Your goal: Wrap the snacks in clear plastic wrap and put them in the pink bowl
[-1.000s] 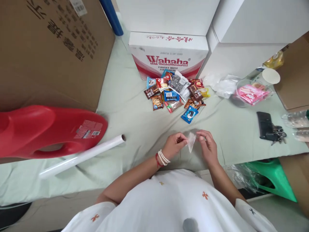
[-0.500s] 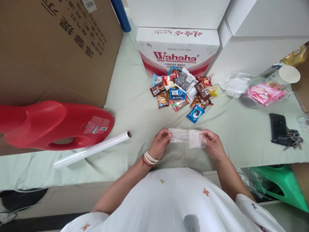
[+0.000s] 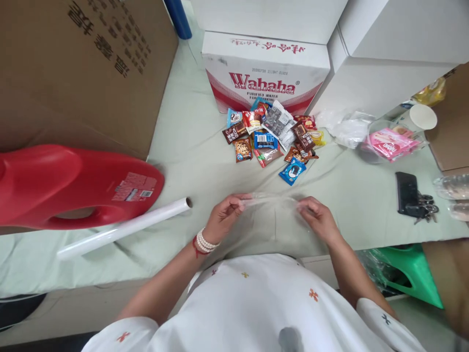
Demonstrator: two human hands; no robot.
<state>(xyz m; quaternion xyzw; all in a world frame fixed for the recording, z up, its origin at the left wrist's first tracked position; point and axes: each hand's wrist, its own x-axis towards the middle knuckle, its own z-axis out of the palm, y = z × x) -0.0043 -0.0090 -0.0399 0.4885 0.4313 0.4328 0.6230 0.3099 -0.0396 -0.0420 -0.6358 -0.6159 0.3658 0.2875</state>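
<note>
Between my two hands, low over the front of the cloth-covered table, hangs a clear plastic bag, spread out and see-through. My left hand pinches its upper left edge, and my right hand pinches the upper right edge. The bag's lower outline is hard to make out against the cloth. Just beyond it lies a pile of small wrapped snacks, with a blue snack packet closest to the bag. A brown cookie packet and a silver-white packet are in the same pile.
Behind the snacks stands a white and red water carton. To the left are a red jug, a white roll and a cardboard box. On the right sit a clear tub with a pink packet, a black phone and keys.
The folded plastic bag has been opened out and now hangs down wide between my hands. My left hand has moved left, and the view has shifted slightly.
</note>
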